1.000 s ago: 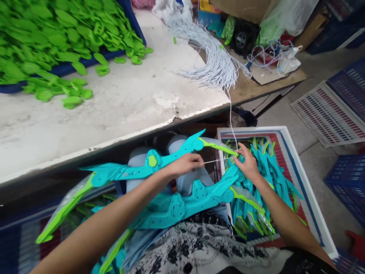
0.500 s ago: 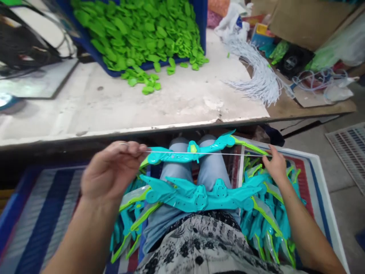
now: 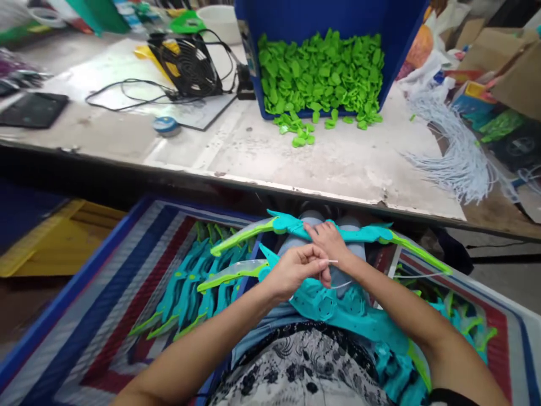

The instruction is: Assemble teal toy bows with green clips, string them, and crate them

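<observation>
A turquoise toy bow [image 3: 367, 233] with lime-green limbs lies across my knees. My right hand [image 3: 327, 239] is wrapped over its middle. Just in front of my body, my left hand [image 3: 302, 268] pinches a thin white string [image 3: 333, 261], whose end pokes out past the fingertips. Part of the string hangs in a loop below that hand, and another stretch runs to the bow's right tip, passing behind my right forearm. Closer to my waist, more turquoise toy bows [image 3: 329, 304] rest on my lap, partly covered by my left hand and forearm.
Rows of bows lie in a blue-rimmed crate [image 3: 139, 220] at left and a white-rimmed crate [image 3: 524, 316] at right. On the table [image 3: 253, 158] stand a blue bin [image 3: 321, 22] of green plastic pieces, a bundle of white strings [image 3: 460, 163], a small fan [image 3: 190, 65] and a round tin [image 3: 165, 126].
My right hand has left the string near the bow's right end and now grips the bow's middle. My left hand has come inward with the string, which has gone slack. The view has swung left.
</observation>
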A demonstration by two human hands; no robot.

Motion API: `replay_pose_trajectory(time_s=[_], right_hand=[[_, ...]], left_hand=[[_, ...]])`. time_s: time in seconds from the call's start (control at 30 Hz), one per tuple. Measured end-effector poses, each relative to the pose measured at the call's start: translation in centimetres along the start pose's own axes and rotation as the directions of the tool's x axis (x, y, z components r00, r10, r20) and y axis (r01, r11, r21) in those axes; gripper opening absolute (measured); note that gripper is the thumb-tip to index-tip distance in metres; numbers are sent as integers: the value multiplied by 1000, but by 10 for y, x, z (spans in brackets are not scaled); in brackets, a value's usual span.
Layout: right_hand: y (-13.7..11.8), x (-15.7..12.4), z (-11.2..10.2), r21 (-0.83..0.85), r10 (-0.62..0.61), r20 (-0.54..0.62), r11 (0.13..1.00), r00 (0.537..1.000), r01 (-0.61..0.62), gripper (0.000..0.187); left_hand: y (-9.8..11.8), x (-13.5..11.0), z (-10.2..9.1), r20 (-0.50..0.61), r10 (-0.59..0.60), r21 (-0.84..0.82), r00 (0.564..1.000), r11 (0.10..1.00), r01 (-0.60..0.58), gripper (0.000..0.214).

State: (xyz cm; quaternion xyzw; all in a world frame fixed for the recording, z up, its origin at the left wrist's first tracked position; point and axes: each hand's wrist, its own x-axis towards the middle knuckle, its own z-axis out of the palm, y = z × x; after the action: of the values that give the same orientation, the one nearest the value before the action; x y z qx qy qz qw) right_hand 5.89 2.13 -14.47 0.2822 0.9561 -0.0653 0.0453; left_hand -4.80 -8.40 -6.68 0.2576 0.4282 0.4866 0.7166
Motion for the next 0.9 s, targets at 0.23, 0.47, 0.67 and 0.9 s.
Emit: replay_pose_trajectory(time_s=[0.23, 0.47, 0.67, 0.9], right_hand=[[55, -10, -26, 333, 81, 63, 938, 995, -98, 61], [81, -12, -16, 599, 38, 134, 793, 990, -112, 59], [77, -11, -17, 611, -6, 165, 786, 986, -97, 56], [81, -10, -9, 589, 9, 181, 800, 983, -116, 57]], left_hand=[[-3, -7, -22, -65, 42, -106, 997, 993, -49, 37], [31, 0, -61, -512, 420, 83, 749, 892, -444, 31], [70, 26, -91, -538, 584, 364, 607, 811, -458, 22], [76, 47, -99, -553, 646, 501, 527, 763, -409, 13]])
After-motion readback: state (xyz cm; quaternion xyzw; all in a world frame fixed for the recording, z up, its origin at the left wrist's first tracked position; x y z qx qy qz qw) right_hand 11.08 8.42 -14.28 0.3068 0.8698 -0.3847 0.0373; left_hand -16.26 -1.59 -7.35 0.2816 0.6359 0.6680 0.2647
